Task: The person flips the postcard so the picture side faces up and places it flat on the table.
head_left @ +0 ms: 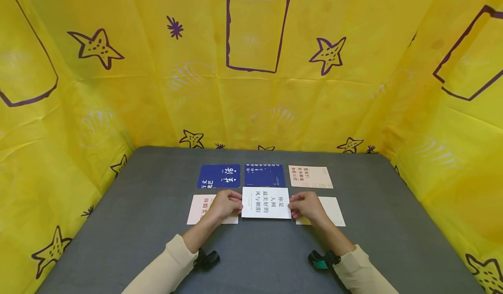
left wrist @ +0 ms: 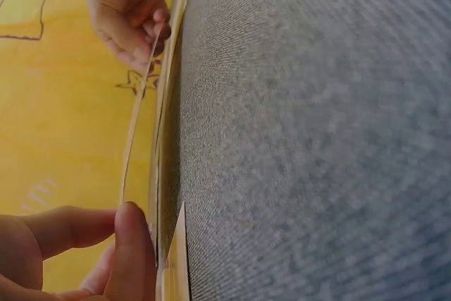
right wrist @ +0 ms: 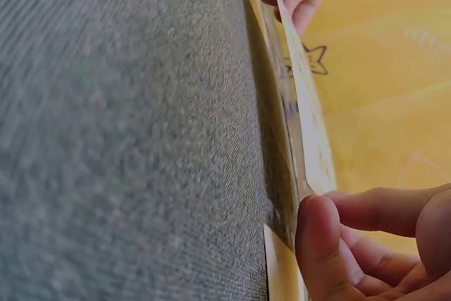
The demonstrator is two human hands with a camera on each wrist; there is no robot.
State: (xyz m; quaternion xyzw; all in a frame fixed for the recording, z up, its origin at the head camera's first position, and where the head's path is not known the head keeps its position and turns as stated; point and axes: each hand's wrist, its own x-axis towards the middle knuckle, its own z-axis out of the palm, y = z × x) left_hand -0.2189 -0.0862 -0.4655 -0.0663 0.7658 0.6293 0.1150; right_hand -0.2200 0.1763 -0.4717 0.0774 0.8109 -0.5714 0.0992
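Between both hands a white postcard [head_left: 266, 203] with dark Chinese lettering is held just above the grey tabletop. My left hand [head_left: 225, 204] pinches its left edge between thumb and fingers. At the opposite edge, the thumb and fingers of my right hand [head_left: 309, 205] pinch it too. In the left wrist view the card [left wrist: 132, 139] appears edge-on, with a gap to the table; the right wrist view shows the card [right wrist: 304, 103] the same way. A pale pink card [head_left: 195, 211] lies partly hidden under my left hand, and a cream card [head_left: 333, 211] partly under my right.
Behind the held card lie a blue card [head_left: 220, 176], a second blue card [head_left: 265, 177] and a peach card [head_left: 310, 177] in a row. The grey table [head_left: 259, 259] is enclosed by yellow cloth [head_left: 251, 106] with purple drawings. Each wrist wears a black strap device.
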